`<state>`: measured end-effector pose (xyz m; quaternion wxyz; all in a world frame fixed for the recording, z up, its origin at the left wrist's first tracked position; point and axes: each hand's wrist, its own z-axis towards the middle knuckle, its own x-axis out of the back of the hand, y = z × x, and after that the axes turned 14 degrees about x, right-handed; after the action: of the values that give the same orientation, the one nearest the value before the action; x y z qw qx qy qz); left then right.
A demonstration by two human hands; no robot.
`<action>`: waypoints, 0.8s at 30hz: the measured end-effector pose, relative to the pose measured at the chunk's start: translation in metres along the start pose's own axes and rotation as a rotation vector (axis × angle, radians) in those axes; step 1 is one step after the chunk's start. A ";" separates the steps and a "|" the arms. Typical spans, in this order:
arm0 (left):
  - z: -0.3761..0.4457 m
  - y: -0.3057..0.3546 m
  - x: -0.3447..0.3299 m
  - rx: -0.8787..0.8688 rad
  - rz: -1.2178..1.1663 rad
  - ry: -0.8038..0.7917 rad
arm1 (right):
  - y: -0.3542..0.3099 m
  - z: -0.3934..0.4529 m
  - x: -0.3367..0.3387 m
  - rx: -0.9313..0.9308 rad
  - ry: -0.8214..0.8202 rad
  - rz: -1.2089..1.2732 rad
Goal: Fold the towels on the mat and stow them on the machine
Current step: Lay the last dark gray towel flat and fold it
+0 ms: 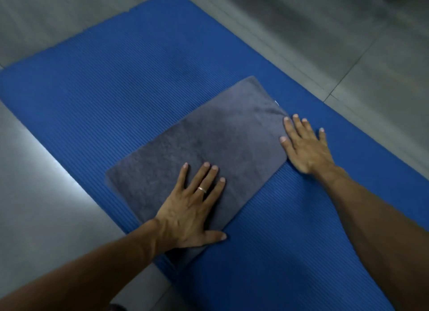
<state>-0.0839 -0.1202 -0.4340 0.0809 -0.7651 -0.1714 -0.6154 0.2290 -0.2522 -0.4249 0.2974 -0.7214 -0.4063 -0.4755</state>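
A grey towel (209, 152) lay flat on the blue ribbed mat (97, 97), folded into a long rectangle and set at a slant, its far short end pointing up and to the right and its near end toward the lower left. A small white tag (276, 103) showed at its far right edge. The whole towel sat within the mat's width, somewhat nearer the mat's right side.

The left hand (193, 208) lay palm down on the near half of the towel, fingers straight and spread, pressing the cloth flat rather than gripping it; the thumb reached out past the towel's near right edge onto the mat. A ring (202, 190) sat on one of its fingers. The right hand (304, 145) was also flat with its fingers straight and spread, resting mostly on the mat just beside the towel's right short end; its thumb and first fingertips touched that edge, and nothing was held in its grip. Both forearms came in from the bottom of the view.

The mat lay on a grey tiled floor (371, 43), with pale tile joints visible to the right. A bright patch of light (46, 152) fell on the floor just left of the mat.
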 end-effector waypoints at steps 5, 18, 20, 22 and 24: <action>-0.017 0.016 0.008 -0.038 -0.038 0.132 | -0.015 -0.020 0.015 0.065 0.243 -0.039; -0.032 -0.003 0.055 0.459 -0.591 0.052 | -0.050 -0.049 0.006 0.309 0.221 0.027; -0.034 -0.004 0.058 0.430 -0.597 0.015 | -0.044 -0.051 0.019 0.319 0.172 -0.021; -0.034 -0.005 0.062 0.385 -0.620 -0.041 | -0.038 -0.059 0.037 0.307 0.057 -0.052; -0.034 -0.004 0.067 0.316 -0.642 -0.133 | -0.035 -0.069 0.053 0.245 -0.141 -0.063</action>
<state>-0.1038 -0.1171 -0.3612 -0.0105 -0.6888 -0.5010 -0.5239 0.1792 -0.2746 -0.3485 0.3389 -0.6982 -0.5037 -0.3794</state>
